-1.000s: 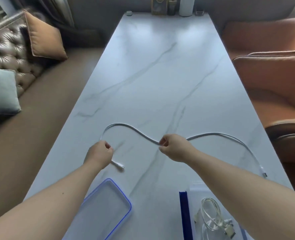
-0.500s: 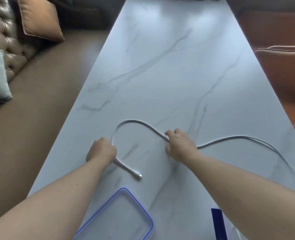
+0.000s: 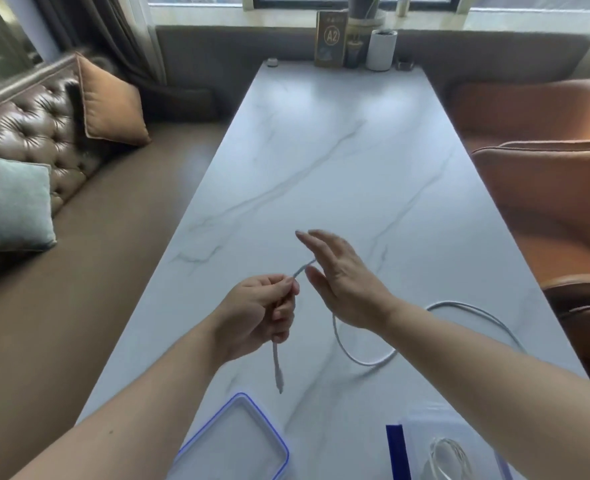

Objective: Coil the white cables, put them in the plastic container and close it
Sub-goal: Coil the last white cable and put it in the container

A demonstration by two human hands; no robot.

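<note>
My left hand (image 3: 259, 308) is lifted above the marble table and closed around a white cable (image 3: 362, 358) near one end; the plug end hangs down from my fist. From the fist the cable runs up to my right hand (image 3: 342, 282), whose fingers are spread open, the cable passing by its thumb. The rest of the cable loops on the table to the right. A clear plastic container (image 3: 421, 445) with a blue clip sits at the bottom right, holding a coiled white cable (image 3: 447, 457). Its blue-rimmed lid (image 3: 231, 445) lies at the bottom centre.
The long marble table (image 3: 321, 161) stretches to a window ledge with a card marked A2 (image 3: 331, 39) and a white pot (image 3: 381, 50). A brown tufted sofa (image 3: 27, 129) with cushions stands left, orange chairs (image 3: 546, 202) right.
My left hand lifted its cable end off the table, the plug now dangling. My right hand let go its pinch and opened. The cable's loop shifted right, and the view tilted up.
</note>
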